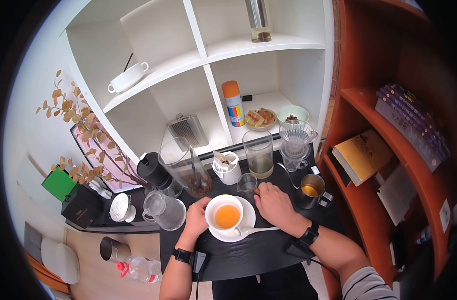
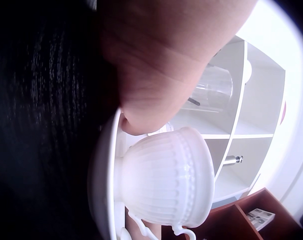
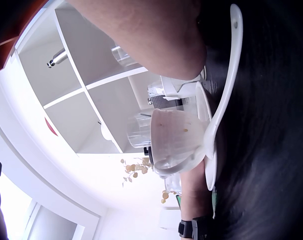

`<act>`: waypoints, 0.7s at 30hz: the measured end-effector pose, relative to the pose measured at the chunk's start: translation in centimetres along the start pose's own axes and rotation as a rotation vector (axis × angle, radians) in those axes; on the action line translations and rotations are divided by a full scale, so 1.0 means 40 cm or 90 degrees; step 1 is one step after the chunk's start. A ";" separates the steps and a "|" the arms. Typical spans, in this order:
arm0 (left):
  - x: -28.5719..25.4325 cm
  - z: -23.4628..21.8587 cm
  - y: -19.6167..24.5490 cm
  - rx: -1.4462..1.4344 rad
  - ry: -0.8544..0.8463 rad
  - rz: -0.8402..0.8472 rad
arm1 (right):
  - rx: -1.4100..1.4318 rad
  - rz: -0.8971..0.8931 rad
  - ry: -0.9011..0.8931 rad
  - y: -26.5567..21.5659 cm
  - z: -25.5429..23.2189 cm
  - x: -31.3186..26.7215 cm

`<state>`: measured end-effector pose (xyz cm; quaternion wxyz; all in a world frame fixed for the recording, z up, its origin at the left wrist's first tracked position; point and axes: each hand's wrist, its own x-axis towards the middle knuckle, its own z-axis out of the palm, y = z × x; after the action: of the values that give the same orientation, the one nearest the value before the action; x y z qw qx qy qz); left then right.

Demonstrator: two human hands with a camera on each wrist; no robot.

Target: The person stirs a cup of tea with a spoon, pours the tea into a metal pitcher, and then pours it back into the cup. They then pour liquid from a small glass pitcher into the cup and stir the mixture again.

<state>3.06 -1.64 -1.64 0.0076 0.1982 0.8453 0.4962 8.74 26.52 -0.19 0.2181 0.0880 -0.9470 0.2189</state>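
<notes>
A white teacup (image 1: 223,207) with amber liquid stands on a white saucer (image 1: 227,237); a white spoon (image 1: 261,229) lies across the saucer, its handle pointing right. My left hand (image 1: 196,216) holds the saucer's left rim, and the left wrist view shows a finger over that edge beside the ribbed cup (image 2: 166,177). Just past the saucer's right side, my right hand (image 1: 277,207) has curled fingers at the brown handle of a small glass jug (image 1: 247,184) and grips it. Its fingertips are hidden in the right wrist view, where the spoon (image 3: 226,95) shows in front.
Behind stand a white mug with a drip bag (image 1: 227,172), a tall glass (image 1: 258,155), a glass dripper (image 1: 294,145) and a large glass vessel (image 1: 183,165). A glass pitcher (image 1: 164,210) is at left; a metal cup (image 1: 311,192) with amber liquid is at right.
</notes>
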 end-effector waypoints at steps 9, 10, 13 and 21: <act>0.000 0.000 0.009 0.027 0.003 -0.006 | -0.015 0.001 0.008 -0.003 -0.004 0.003; 0.000 0.001 0.006 0.010 0.003 -0.005 | -0.020 -0.002 0.011 -0.003 -0.005 0.003; 0.000 0.000 0.010 0.004 0.001 -0.002 | -0.039 -0.019 0.031 -0.013 -0.022 0.004; 0.000 0.001 -0.002 0.004 0.009 -0.004 | -0.033 -0.127 0.055 -0.053 -0.118 -0.010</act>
<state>3.04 -1.64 -1.71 0.0026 0.1917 0.8474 0.4952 11.41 26.79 4.25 0.2819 0.1668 -0.9284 0.1751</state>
